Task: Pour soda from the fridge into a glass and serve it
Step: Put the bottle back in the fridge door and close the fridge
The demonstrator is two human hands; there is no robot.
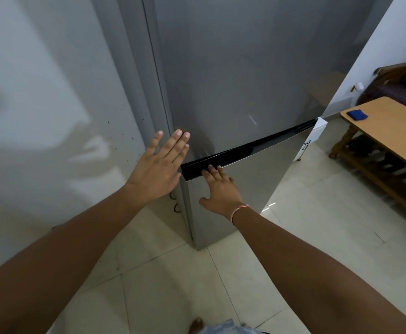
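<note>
1. Soda is not in view; by the task it should be inside the fridge (233,80), whose two grey doors both look closed. No glass shows either.
2. The left hand (159,165) is spread wide with straight fingers, at the hinge-side corner of the upper door (257,63); whether it touches the steel I cannot tell.
3. The right hand (218,189) lies open on the lower door (235,189), its fingertips (212,168) reaching up to the black handle strip (245,147) between the doors, not curled round anything.
4. The step in hand seems to be opening a door. To do it well, hook the fingers fully into the strip's recess before pulling, draw steadily, not with a jerk, so bottles in the racks do not topple, and step aside so the door swings free.
5. Count: one fridge, two doors, one handle strip, two hands, one thread bracelet (239,209) on the right wrist.
6. To the right stands one wooden surface (389,131) carrying one blue cloth (357,115), well apart from the fridge.
</note>
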